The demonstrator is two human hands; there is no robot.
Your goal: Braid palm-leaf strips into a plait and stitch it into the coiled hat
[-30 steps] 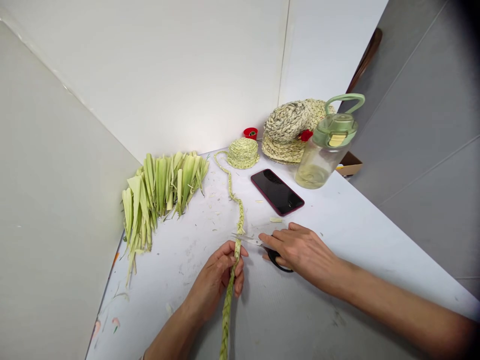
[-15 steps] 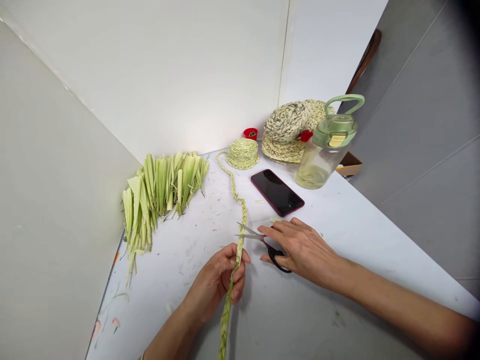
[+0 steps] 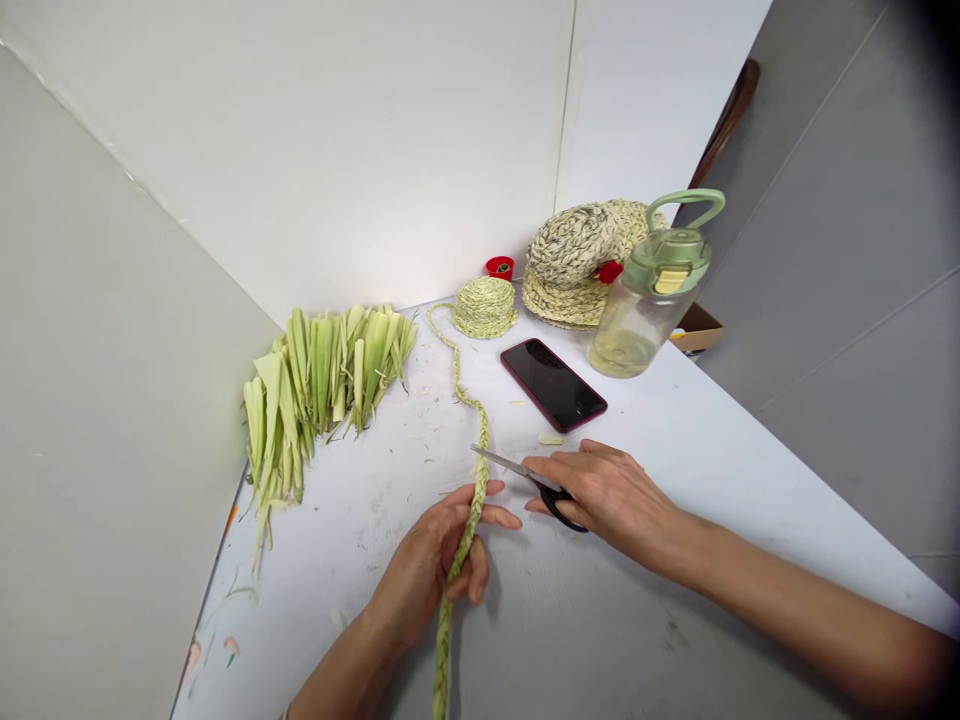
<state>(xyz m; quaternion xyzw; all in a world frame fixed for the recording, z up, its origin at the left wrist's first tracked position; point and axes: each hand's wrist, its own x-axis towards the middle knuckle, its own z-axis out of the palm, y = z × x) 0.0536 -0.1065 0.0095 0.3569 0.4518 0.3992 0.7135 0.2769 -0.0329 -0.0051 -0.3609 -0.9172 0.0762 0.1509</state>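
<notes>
A pale green braid of plant husk (image 3: 469,535) runs from the bottom edge up the table to a small coiled braid piece (image 3: 484,308). My left hand (image 3: 431,565) holds it loosely from the left; two fingers stretch out beneath the braid and the lower fingers curl beside it. In my right hand (image 3: 619,500) is a pair of scissors (image 3: 517,467) with black handles. Their blades are closed together, with the tips at the braid just above my left fingers; whether they touch it I cannot tell.
A heap of green husks (image 3: 322,370) lies at the left by the wall. Behind my right hand are a phone (image 3: 553,385), a bottle (image 3: 637,320), woven hats (image 3: 574,265) and a red cup (image 3: 499,267). Small scraps dot the white table (image 3: 375,560).
The scissors' blades have gone from spread to closed. My left fingers have loosened and stretched out to the right, and the braid has shifted slightly left.
</notes>
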